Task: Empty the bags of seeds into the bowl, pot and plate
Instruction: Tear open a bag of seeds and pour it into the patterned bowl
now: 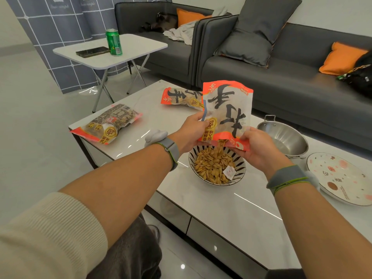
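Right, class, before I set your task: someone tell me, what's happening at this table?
A person holds an upturned seed bag with both hands, the left hand at its side and the right hand near its open mouth, pouring seeds into the striped bowl. The bowl is already well filled, and a small white sachet lies among the seeds. Two more bags lie full on the table. The steel pot and the patterned plate hold no seeds.
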Demonstrator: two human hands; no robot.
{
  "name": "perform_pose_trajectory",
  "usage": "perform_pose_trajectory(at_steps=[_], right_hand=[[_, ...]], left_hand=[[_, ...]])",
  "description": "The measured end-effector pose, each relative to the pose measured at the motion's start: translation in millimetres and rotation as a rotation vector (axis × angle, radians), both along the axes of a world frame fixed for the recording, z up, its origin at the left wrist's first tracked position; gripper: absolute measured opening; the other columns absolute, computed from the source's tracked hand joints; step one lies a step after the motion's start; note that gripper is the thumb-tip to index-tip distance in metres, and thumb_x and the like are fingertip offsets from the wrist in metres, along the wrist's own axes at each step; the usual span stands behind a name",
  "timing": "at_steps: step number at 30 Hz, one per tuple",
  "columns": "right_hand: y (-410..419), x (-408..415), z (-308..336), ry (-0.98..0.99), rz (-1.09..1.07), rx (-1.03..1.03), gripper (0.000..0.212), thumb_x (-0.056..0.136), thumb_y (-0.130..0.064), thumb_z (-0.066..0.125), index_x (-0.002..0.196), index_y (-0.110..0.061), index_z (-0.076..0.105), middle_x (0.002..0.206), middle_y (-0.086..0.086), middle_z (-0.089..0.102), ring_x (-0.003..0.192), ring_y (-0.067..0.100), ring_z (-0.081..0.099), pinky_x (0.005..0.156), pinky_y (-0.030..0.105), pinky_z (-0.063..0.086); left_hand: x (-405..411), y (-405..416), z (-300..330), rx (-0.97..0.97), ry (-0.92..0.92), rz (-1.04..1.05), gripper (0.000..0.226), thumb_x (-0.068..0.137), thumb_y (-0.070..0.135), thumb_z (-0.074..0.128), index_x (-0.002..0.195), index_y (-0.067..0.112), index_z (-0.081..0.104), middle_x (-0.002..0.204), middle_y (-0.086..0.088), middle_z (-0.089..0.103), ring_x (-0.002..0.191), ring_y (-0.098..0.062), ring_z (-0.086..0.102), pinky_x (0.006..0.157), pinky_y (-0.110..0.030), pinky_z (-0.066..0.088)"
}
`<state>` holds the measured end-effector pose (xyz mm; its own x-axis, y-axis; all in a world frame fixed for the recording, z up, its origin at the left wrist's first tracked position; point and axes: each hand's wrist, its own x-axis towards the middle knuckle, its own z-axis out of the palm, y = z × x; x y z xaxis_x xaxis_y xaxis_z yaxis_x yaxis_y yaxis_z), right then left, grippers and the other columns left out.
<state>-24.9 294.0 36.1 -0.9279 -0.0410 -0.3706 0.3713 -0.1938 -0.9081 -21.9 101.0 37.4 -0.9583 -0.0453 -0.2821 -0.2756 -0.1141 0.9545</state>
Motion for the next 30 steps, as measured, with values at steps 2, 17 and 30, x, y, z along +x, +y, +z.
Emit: perform_pose_trajectory(at_steps=[2, 17, 30], right_hand=[[0.9, 0.7, -0.9, 0.0, 0.002, -0.001, 0.039, 0.093, 0.013, 0.038, 0.118, -0.008, 0.06, 0.131, 0.03, 0.066, 0.106, 0.047, 0.074, 0.081, 0.051, 0.067], [-0.1, -3.6, -5.3, 0.022, 0.024, 0.052, 0.036, 0.093, 0.012, 0.039, 0.116, -0.008, 0.059, 0.143, 0.036, 0.056, 0.093, 0.042, 0.078, 0.089, 0.057, 0.064], [0.1, -0.2, -2.0, -0.023, 0.017, 0.067, 0.031, 0.095, 0.011, 0.04, 0.117, -0.001, 0.058, 0.139, 0.034, 0.059, 0.101, 0.043, 0.075, 0.084, 0.05, 0.066]], left_hand=[[0.3, 0.3, -0.4, -0.01, 0.005, 0.003, 0.041, 0.115, 0.015, 0.044, 0.15, 0.032, 0.054, 0.107, -0.006, 0.071, 0.075, -0.023, 0.075, 0.067, -0.047, 0.068], [1.6, -1.9, 1.2, -0.001, 0.006, 0.01, 0.041, 0.115, 0.014, 0.044, 0.151, 0.032, 0.055, 0.106, -0.004, 0.07, 0.076, -0.021, 0.074, 0.057, -0.04, 0.066], [0.7, -1.7, -1.3, 0.014, -0.01, -0.009, 0.041, 0.115, 0.014, 0.045, 0.15, 0.032, 0.055, 0.131, -0.018, 0.071, 0.088, -0.033, 0.075, 0.066, -0.048, 0.068]])
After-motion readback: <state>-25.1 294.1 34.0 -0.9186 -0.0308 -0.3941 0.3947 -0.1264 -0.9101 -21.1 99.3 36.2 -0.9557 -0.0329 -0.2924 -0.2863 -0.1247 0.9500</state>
